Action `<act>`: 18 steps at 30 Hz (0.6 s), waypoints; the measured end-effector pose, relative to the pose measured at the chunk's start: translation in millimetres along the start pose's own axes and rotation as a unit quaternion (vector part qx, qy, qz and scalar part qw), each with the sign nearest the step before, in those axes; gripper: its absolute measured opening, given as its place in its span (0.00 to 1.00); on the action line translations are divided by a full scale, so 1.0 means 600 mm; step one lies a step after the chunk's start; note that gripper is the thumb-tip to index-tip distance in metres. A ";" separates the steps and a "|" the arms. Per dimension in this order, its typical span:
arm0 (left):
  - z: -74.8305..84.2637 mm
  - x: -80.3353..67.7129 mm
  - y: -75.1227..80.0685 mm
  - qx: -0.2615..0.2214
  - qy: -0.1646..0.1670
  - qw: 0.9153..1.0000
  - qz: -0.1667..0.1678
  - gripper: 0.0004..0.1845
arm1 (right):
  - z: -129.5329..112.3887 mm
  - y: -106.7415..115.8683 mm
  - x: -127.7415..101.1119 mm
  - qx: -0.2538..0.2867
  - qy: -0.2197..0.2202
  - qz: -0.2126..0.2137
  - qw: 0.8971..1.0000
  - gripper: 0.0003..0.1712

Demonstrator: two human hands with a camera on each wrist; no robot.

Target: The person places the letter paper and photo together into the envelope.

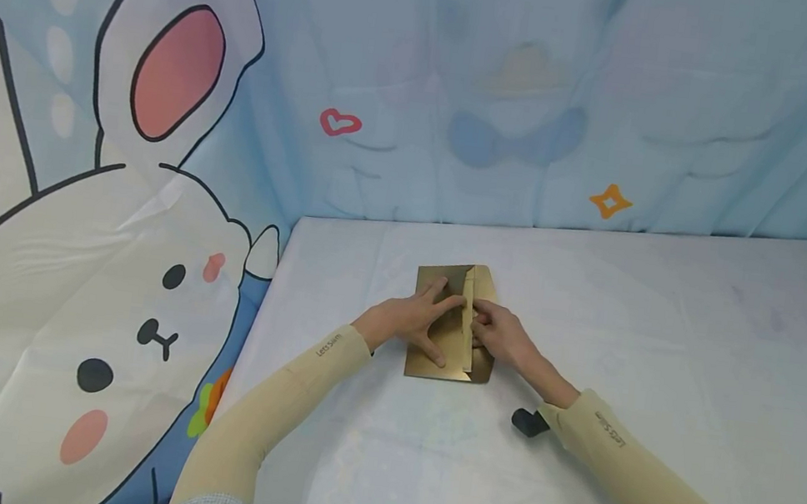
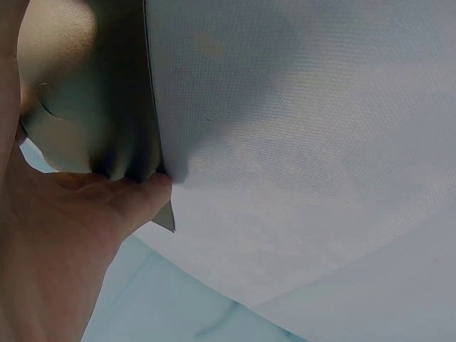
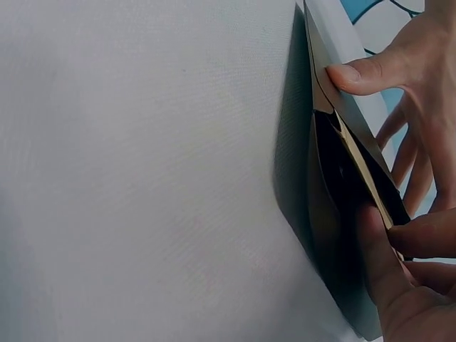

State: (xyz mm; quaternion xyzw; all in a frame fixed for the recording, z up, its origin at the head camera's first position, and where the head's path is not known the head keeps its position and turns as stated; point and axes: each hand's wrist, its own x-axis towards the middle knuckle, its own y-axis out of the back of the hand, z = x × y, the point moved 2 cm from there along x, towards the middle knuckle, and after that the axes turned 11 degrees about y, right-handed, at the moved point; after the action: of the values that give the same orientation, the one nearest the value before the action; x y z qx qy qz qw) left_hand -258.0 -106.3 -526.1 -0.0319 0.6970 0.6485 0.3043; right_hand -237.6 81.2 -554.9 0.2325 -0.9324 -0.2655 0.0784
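- The gold card sheet (image 1: 446, 350) lies flat near the middle of the white table (image 1: 665, 335), partly folded, with one flap standing up along its right side.
- Nearest the person, a small black object (image 1: 529, 422) sits on the table just under the right forearm; what it is cannot be told from this view.
- The left hand (image 1: 413, 320) rests on the sheet with fingers spread and nearly straight, pressing the flat panel down; in the left wrist view its thumb (image 2: 142, 196) sits at the sheet's edge.
- The right hand (image 1: 502, 336) pinches the raised flap, thumb (image 3: 360, 75) on one face and curled fingers (image 3: 427, 239) on the other.
- The sheet looks light and thin yet fairly stiff, with a smooth, perhaps slippery sheen; it will likely crease for good where bent, so hold is best taken along the flap's edge, close to the fold, with the flat panel pinned.
- Beyond the table hangs a blue cartoon backdrop (image 1: 166, 88) with a rabbit.
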 end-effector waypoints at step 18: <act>-0.001 -0.005 0.000 -0.024 -0.007 1.000 0.004 0.64 | -0.008 -0.005 0.013 0.001 -0.005 -0.015 1.000 0.29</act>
State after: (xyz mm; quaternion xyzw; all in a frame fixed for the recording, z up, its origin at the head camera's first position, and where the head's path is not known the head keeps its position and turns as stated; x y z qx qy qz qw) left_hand -255.8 -108.0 -524.3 -0.0323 0.6795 0.6663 0.3054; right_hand -242.1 73.3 -552.4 0.2454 -0.9294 -0.2667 0.0690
